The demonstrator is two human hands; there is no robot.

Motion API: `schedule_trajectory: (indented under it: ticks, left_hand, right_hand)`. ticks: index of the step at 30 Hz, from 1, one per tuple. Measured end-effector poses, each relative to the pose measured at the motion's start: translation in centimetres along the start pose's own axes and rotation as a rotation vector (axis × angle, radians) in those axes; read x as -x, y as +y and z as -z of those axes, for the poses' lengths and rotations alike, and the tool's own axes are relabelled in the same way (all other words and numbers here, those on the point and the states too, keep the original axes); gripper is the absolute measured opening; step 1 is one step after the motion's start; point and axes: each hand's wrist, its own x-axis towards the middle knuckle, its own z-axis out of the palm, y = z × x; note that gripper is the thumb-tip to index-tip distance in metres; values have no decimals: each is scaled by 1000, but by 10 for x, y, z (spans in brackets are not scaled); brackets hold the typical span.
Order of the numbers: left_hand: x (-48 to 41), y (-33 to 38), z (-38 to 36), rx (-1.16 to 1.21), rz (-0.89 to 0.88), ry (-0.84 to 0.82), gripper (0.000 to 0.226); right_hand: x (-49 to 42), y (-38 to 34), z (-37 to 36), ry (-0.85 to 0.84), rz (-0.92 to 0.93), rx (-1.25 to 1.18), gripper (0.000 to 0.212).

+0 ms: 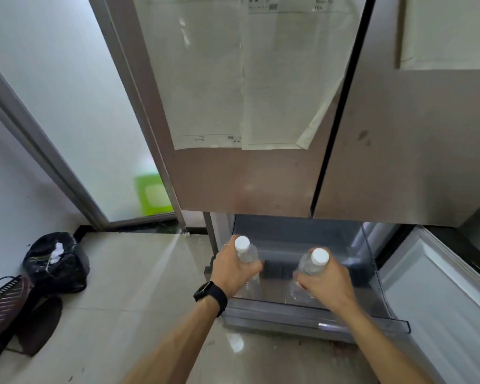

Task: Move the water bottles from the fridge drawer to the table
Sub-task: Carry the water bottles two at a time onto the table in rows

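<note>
Right now two clear water bottles with white caps stand upright within the open fridge drawer (302, 321), the left bottle (247, 255) towards the drawer's left wall and the right bottle (313, 266) near its middle, well apart from each other. Their bases sit low inside the drawer; whether they rest on its floor or hang just above it I cannot tell.

The step in hand looks like the lift out. To do it well, both bottles should come straight up until their bases pass the drawer's front rim, then back towards the body, kept upright and apart so they do not knock. The fridge door (247, 184) overhangs the back of the drawer, so the caps want headroom on the way up.

The left hand (232, 268), with a black watch (211, 295) on its wrist, is wrapped round the left bottle below the shoulder, fingers curled close on the far side. The right hand (326, 284) grips the right bottle the same way, cap standing proud above the knuckles.

Left of the drawer, across the tiled floor (136, 286), sits a tied black bag (56, 261). No table is in view.
</note>
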Motion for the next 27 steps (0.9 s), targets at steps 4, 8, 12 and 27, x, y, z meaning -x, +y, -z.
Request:
schedule_trajectory:
  ticks: [4, 8, 12, 27]
  left_hand:
    - [21, 10, 50, 45, -16, 152, 44]
    - [58, 1, 102, 32, -7, 275, 40]
    - [119, -28, 157, -20, 49, 380, 42]
    - [592, -210, 326, -107, 635, 879, 47]
  right_hand:
    - [21, -45, 14, -8, 120, -47, 54]
    - [48, -90, 1, -59, 252, -55, 50]
    - [88, -132, -43, -213, 385, -13, 47]
    - [454, -220, -287, -877, 835, 111, 46]
